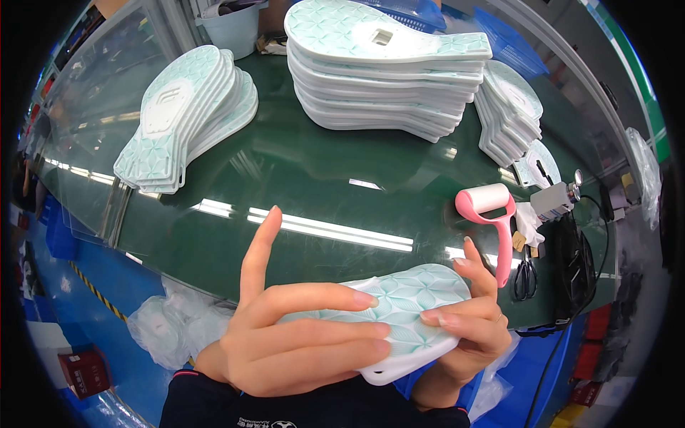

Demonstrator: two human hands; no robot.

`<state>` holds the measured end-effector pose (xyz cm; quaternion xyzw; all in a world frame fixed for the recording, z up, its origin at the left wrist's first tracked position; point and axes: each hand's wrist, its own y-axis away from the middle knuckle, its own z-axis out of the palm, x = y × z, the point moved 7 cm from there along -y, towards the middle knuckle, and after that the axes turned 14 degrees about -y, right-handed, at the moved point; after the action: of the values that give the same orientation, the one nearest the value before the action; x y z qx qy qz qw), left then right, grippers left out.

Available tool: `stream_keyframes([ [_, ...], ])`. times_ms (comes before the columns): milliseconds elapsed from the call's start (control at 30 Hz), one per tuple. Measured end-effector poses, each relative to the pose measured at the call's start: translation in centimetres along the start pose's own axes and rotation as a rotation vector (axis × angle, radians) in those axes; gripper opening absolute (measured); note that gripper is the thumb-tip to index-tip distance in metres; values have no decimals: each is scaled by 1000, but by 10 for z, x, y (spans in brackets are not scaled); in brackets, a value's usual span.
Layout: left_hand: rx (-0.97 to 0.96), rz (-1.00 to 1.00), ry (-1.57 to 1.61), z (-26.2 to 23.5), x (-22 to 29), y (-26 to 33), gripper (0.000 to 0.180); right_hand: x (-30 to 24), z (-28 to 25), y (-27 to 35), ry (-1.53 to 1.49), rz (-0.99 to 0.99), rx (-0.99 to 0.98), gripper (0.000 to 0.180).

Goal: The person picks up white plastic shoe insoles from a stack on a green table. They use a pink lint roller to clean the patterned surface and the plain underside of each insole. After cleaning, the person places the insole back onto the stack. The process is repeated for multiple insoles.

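Note:
A white plastic panel [410, 303] with a mint leaf-and-petal pattern is tilted in front of me, above the near table edge. My right hand [478, 328] grips its right end, thumb on the patterned face and other fingers partly hidden behind. Across its left part lies my left hand [285, 342], open, with three fingers stretched flat on the pattern and one finger raised. The left thumb is hidden. Beyond my right hand rests a pink-handled lint roller [504, 242] with a white roll.
Similar panels stand in stacks: a left stack [168, 107], a tall middle stack [385, 78] and a right stack [506, 114]. To the right are a pump bottle [553, 203], scissors [526, 278] and a black bag [574, 264]. Blue baskets [510, 43] are behind the green table [285, 171].

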<state>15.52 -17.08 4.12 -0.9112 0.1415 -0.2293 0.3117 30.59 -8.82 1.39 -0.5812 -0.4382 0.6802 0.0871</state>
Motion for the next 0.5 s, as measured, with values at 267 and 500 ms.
stream_keyframes([
  [267,30,-41,-111,4,6,-2,17,-9,11,-5,-35,113,-126,48],
  [500,51,-79,-205,7,9,2,21,-1,18,-5,81,188,-121,35],
])
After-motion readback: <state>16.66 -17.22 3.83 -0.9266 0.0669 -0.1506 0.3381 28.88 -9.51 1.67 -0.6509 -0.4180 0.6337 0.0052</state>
